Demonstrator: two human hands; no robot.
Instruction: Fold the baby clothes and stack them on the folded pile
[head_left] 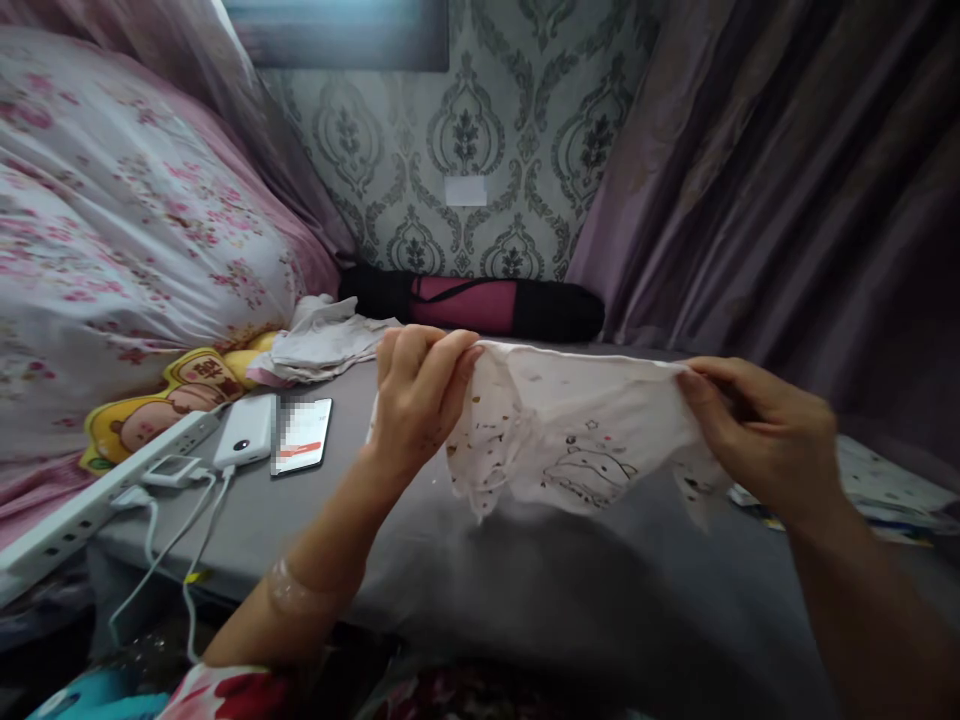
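A thin white garment [592, 440] with small printed animal drawings hangs stretched between both hands above the grey bed surface. My left hand [420, 400] pinches its upper left corner, fingers closed round the edge. At the upper right corner, my right hand [757, 430] grips the same edge between thumb and fingers. The top edge runs nearly straight from hand to hand, while the lower part hangs loose and looks slightly blurred.
Left of the hands lie a phone [304, 437], a white power bank [246, 432], a long power strip [112, 490] with cables, a yellow cushion [150, 415] and crumpled white clothes [326, 335]. A black and maroon roll [472, 305] lies by the wall; folded cloth [892, 485] is right.
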